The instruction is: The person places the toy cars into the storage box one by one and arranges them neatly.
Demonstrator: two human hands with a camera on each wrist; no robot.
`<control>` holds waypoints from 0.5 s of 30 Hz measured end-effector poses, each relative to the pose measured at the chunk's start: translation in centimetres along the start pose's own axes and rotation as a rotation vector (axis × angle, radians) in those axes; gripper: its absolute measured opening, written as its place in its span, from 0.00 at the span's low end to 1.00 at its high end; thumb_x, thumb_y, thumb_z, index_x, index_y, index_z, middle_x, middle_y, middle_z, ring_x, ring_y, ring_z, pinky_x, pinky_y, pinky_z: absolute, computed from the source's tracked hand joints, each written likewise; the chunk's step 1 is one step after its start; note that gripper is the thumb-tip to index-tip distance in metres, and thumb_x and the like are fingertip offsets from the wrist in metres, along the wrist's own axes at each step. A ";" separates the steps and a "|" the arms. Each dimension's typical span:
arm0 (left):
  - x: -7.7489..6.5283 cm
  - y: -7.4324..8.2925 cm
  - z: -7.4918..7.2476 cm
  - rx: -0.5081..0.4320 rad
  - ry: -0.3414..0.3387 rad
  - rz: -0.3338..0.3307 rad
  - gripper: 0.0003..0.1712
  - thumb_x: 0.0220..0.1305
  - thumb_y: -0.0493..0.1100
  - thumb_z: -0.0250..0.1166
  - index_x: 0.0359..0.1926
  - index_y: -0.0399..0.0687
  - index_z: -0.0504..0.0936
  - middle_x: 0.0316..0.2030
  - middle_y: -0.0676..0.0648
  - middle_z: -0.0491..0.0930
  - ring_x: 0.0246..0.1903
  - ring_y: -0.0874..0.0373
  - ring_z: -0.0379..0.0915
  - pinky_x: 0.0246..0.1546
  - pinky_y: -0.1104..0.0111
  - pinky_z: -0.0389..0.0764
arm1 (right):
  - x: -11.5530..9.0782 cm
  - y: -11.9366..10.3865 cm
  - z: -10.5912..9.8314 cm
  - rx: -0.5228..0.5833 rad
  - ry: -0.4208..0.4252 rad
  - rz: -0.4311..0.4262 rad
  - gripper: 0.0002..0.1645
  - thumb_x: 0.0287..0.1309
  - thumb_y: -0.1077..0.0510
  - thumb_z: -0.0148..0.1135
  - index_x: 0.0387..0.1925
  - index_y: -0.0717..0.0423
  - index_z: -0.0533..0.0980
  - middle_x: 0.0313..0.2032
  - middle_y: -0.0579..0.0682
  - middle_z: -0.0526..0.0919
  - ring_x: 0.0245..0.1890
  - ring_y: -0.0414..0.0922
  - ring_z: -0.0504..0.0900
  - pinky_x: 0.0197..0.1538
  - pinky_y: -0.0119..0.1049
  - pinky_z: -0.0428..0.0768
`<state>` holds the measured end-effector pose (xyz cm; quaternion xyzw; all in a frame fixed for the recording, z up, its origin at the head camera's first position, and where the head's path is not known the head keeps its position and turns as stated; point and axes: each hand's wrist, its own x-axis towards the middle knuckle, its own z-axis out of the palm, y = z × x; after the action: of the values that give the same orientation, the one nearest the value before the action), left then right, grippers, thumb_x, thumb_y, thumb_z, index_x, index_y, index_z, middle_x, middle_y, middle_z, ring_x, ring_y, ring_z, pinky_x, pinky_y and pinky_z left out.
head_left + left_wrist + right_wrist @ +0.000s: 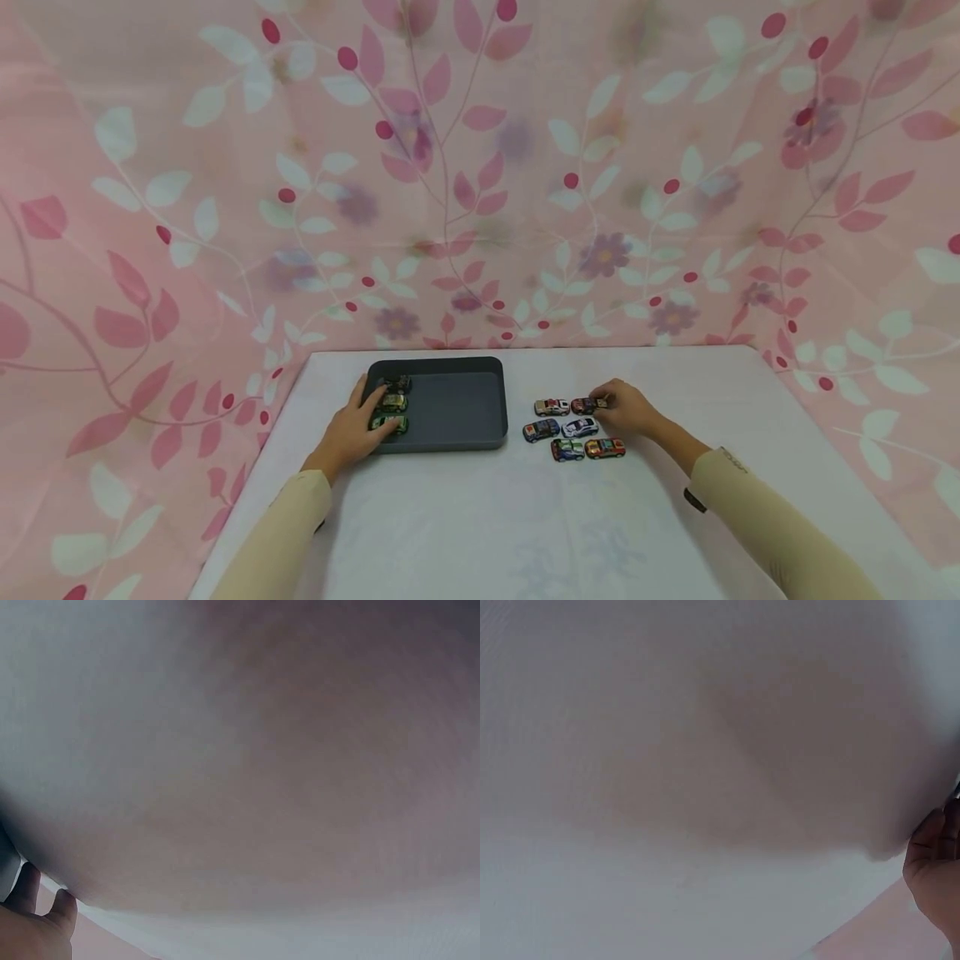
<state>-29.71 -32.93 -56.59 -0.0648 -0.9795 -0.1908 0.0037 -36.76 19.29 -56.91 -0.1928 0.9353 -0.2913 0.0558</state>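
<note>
In the head view, my left hand (351,429) rests over the left edge of a dark grey tray (457,408), its fingers spread. Under and beside those fingers, three toy cars stand in the tray: a black one (399,383), a yellowish one (394,403) and a green one (397,426). To the tray's right, my right hand (628,408) pinches a dark red toy car (583,406) at its right end; the fingertips partly hide it. Only part of the left hand (37,922) and right hand (936,881) shows in the wrist views.
Near the right hand stand a white-and-red toy car (552,407), a dark blue one (541,430), a white one (580,427), a green-and-blue one (567,450) and a red-and-yellow one (604,448). A white cloth (465,525) covers the table; floral fabric (480,167) hangs behind.
</note>
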 end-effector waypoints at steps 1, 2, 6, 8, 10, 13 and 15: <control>0.0 0.0 0.0 -0.003 0.003 0.002 0.47 0.66 0.70 0.56 0.77 0.52 0.57 0.78 0.36 0.38 0.58 0.25 0.70 0.58 0.35 0.68 | 0.1 0.0 -0.1 0.017 -0.012 0.021 0.17 0.55 0.62 0.69 0.48 0.61 0.82 0.44 0.57 0.82 0.43 0.50 0.79 0.49 0.51 0.78; 0.0 -0.1 0.0 -0.003 0.005 0.007 0.48 0.66 0.70 0.56 0.77 0.51 0.57 0.78 0.36 0.38 0.58 0.25 0.70 0.58 0.35 0.68 | 0.2 0.1 -0.1 0.033 -0.022 0.039 0.17 0.55 0.62 0.69 0.48 0.61 0.82 0.44 0.57 0.81 0.42 0.49 0.79 0.48 0.50 0.78; 0.1 -0.2 -0.1 0.011 0.010 0.018 0.50 0.65 0.72 0.55 0.77 0.51 0.55 0.78 0.36 0.39 0.57 0.26 0.71 0.57 0.36 0.69 | 0.6 0.5 -0.2 0.077 -0.053 0.086 0.18 0.54 0.62 0.71 0.48 0.59 0.82 0.44 0.55 0.82 0.41 0.48 0.79 0.47 0.48 0.79; 0.1 -0.2 -0.2 0.009 0.011 0.015 0.52 0.64 0.73 0.55 0.78 0.49 0.53 0.78 0.36 0.39 0.57 0.27 0.71 0.58 0.37 0.69 | 0.8 0.5 -0.3 0.089 -0.063 0.097 0.19 0.53 0.62 0.72 0.48 0.60 0.82 0.43 0.55 0.82 0.41 0.48 0.79 0.47 0.47 0.78; 0.1 -0.1 -0.3 0.008 0.010 0.009 0.54 0.63 0.74 0.55 0.78 0.48 0.52 0.78 0.36 0.39 0.58 0.27 0.71 0.58 0.37 0.69 | 0.8 0.4 -0.3 0.088 -0.072 0.107 0.19 0.52 0.61 0.72 0.47 0.60 0.82 0.42 0.55 0.82 0.41 0.48 0.78 0.48 0.47 0.78; 0.0 0.1 -0.3 0.000 0.001 -0.007 0.56 0.62 0.75 0.55 0.78 0.46 0.50 0.78 0.36 0.38 0.59 0.27 0.70 0.59 0.37 0.69 | 0.9 0.4 -0.3 0.084 -0.083 0.123 0.18 0.52 0.60 0.73 0.47 0.59 0.82 0.40 0.53 0.81 0.40 0.47 0.77 0.48 0.46 0.77; -0.1 0.1 -0.2 0.004 -0.008 -0.014 0.57 0.62 0.76 0.54 0.79 0.47 0.49 0.78 0.36 0.37 0.60 0.27 0.69 0.59 0.37 0.68 | 0.8 0.4 -0.4 0.079 -0.086 0.128 0.18 0.52 0.60 0.73 0.46 0.58 0.81 0.39 0.52 0.81 0.39 0.47 0.76 0.47 0.44 0.76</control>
<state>-29.65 -32.92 -56.35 -0.0590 -0.9803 -0.1883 -0.0016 -37.76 19.47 -56.83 -0.1425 0.9302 -0.3154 0.1223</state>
